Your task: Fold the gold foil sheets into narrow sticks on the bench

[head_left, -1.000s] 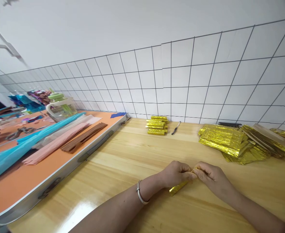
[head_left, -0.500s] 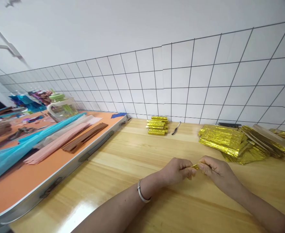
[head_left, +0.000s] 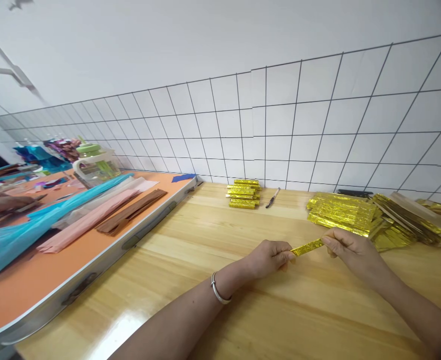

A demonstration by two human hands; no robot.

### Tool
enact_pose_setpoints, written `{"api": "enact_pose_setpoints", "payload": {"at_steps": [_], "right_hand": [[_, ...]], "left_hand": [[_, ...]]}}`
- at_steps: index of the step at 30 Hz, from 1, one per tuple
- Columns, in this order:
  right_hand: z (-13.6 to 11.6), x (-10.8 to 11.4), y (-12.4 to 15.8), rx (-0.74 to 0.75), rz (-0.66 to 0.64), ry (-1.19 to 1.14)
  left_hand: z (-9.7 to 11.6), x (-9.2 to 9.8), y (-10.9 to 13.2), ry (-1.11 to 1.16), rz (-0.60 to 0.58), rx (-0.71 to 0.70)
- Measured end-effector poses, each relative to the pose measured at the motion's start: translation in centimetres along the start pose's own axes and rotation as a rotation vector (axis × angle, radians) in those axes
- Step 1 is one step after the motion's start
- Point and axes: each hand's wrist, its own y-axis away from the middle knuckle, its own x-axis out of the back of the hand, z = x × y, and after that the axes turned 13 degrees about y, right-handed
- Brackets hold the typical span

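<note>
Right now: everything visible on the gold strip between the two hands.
The gold strip is a narrow, flat, folded band of shiny crinkled foil, as it looks. It is held in the air just above the wooden table, slanting up toward the right. The left hand pinches its lower left end, the right hand pinches its upper right end; nothing else touches it. It matches the loose gold foil sheets behind it.

No readable text, label, brand, number or sign anywhere. Gold foil strip, stacked gold foil packs, loose gold foil sheets, lidded jar and tiled wall: all unmarked or too small to read.
</note>
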Motion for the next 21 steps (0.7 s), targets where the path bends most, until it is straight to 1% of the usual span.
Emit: {"api": "enact_pose_setpoints", "payload": {"at_steps": [6,10,16,21], "right_hand": [[0.5,-0.1,-0.1,0.038,-0.003,0.088],[0.9,0.0,-0.3,0.032,0.006,0.105],[1.5,-0.1,-0.4,-0.002,0.003,0.102],[1.7,0.0,-0.5,-0.009,-0.028,0.075]], "left_hand": [[-0.8,-0.3,-0.1,-0.165,0.013,-0.109],[-1.4,-0.4,-0.3,-0.191,-0.017,-0.152],[-1.1,-0.1,-0.1,-0.162,-0.118,-0.104],[-0.9,0.0,0.1,-0.118,-0.140,-0.072]]}}
